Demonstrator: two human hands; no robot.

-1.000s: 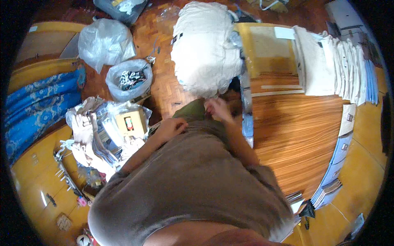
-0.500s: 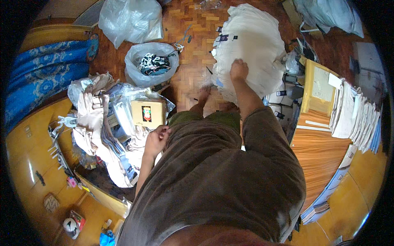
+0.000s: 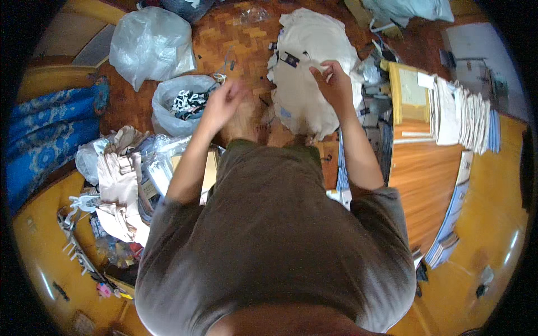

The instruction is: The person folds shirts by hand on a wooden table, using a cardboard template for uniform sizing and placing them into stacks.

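A large pile of white cloth [image 3: 305,33] lies on the floor in front of me, with dark tags [image 3: 290,59] along its left side. Above the near right part of this pile is my right hand [image 3: 336,87]. Its thumb and bent fingers are apart, and I see nothing between them. My left hand [image 3: 223,103] is raised left of the pile, beside a clear plastic bag [image 3: 162,115] of black and white items. Motion smears its fingers, so their hold is unclear.
To the right, folded light trousers [image 3: 445,112] lie on a wood-grain table [image 3: 420,179]. On the left are beige satin cloth [image 3: 119,182], a cardboard box [image 3: 210,171] and a blue patterned cloth [image 3: 53,123]. A big stuffed plastic bag [image 3: 151,47] stands at the far left.
My right hand has lifted from the white pile and opened. My left hand has swung forward from beside my hip. The view has shifted, and my body has straightened.
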